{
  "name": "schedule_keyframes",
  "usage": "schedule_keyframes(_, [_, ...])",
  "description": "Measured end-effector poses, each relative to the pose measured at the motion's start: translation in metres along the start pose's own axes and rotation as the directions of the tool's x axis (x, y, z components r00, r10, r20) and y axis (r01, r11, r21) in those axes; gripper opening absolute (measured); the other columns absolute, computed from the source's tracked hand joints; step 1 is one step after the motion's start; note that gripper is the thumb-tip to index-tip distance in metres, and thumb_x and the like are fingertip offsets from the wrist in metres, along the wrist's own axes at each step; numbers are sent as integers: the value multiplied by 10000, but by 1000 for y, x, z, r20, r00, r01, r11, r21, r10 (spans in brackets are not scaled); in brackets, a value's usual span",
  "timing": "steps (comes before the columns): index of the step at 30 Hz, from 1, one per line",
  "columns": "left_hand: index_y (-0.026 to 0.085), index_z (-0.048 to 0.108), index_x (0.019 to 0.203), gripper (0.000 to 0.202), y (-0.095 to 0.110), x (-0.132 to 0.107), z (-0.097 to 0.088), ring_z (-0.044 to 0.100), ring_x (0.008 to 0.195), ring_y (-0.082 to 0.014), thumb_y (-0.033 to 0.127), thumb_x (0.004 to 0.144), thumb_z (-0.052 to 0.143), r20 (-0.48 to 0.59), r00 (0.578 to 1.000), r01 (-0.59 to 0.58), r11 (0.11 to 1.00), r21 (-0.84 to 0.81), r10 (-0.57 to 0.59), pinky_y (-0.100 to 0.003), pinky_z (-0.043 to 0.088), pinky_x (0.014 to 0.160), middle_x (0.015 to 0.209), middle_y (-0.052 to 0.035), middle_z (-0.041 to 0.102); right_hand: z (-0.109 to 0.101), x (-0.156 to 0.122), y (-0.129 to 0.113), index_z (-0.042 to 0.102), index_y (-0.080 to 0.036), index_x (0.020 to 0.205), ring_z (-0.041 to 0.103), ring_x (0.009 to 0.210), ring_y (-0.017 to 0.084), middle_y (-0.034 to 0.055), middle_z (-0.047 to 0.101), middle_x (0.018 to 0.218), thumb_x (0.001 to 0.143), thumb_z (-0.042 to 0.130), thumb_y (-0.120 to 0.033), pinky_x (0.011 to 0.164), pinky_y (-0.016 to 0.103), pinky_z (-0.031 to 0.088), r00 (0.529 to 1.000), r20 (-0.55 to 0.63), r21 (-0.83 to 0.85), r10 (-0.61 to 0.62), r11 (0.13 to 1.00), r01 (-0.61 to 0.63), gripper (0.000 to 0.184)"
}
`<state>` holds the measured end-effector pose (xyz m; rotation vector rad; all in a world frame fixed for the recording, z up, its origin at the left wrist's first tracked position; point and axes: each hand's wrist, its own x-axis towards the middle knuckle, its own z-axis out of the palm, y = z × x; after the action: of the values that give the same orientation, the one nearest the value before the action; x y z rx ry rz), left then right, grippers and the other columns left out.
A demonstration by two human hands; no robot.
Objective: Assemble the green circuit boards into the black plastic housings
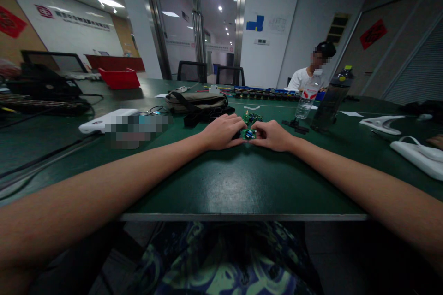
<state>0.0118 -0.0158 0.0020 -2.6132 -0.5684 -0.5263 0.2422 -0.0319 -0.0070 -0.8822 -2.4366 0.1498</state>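
Between my two hands is a small green circuit board [248, 134] with blue and dark parts on it, just above or on the green table. My left hand [224, 132] has its fingers closed on the board's left edge. On the opposite edge, my right hand [273, 135] pinches the board between thumb and fingers. Right behind them lie more green circuit boards [253, 117] in a small cluster. Some black plastic pieces [296, 126] rest to the right of my right hand.
A grey pouch [197, 101] with a black strap lies behind my left hand. On the right stand a clear water bottle [307, 99] and a dark bottle [332, 101]. A white device [107, 120] is at left, a red bin [119, 78] beyond. Across the table sits a person [308, 76].
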Motion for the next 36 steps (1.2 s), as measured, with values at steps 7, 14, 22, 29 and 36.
schedule_keyframes(7, [147, 616, 1038, 357, 2, 0, -1, 601, 896, -236, 485, 940, 556, 0, 1000, -7, 1000, 13, 7, -338, 405, 774, 997, -111, 678, -1, 0, 1, 618, -163, 885, 536, 537, 110, -29, 616, 633, 832, 719, -385, 582, 228, 369, 1000, 17, -57, -24, 998, 25, 249])
schedule_keyframes(14, [151, 618, 1032, 368, 2, 1, -2, 601, 896, -239, 497, 948, 522, 12, 1000, -4, 1000, -2, 4, -345, 412, 774, 996, -115, 678, -3, 0, 0, 594, -181, 821, 540, 531, 118, -25, 620, 624, 843, 703, -412, 576, 232, 357, 999, 29, -103, -40, 994, 42, 257])
schedule_keyframes(22, [157, 620, 1018, 361, 3, 0, -2, 598, 893, -237, 496, 947, 518, 9, 1000, -3, 1000, -21, 3, -344, 418, 780, 991, -111, 675, -3, 0, 0, 607, -179, 833, 556, 547, 125, -22, 622, 633, 847, 703, -429, 590, 234, 361, 998, 44, -139, -41, 989, 46, 268])
schedule_keyframes(29, [140, 624, 1015, 370, 3, 1, -2, 594, 890, -243, 486, 951, 508, 20, 1000, -5, 1000, -5, 5, -352, 427, 778, 1007, -125, 671, -2, 0, 1, 601, -178, 832, 561, 551, 128, -18, 629, 635, 844, 703, -413, 592, 236, 365, 999, 45, -149, -30, 988, 36, 256])
schedule_keyframes(36, [152, 623, 1031, 369, 2, 1, -1, 595, 908, -241, 492, 948, 508, 20, 1000, -1, 1000, -4, 1, -353, 430, 787, 1000, -118, 670, -3, 0, 2, 597, -184, 816, 560, 550, 128, -19, 625, 632, 853, 689, -426, 597, 238, 366, 998, 50, -144, -39, 988, 46, 262])
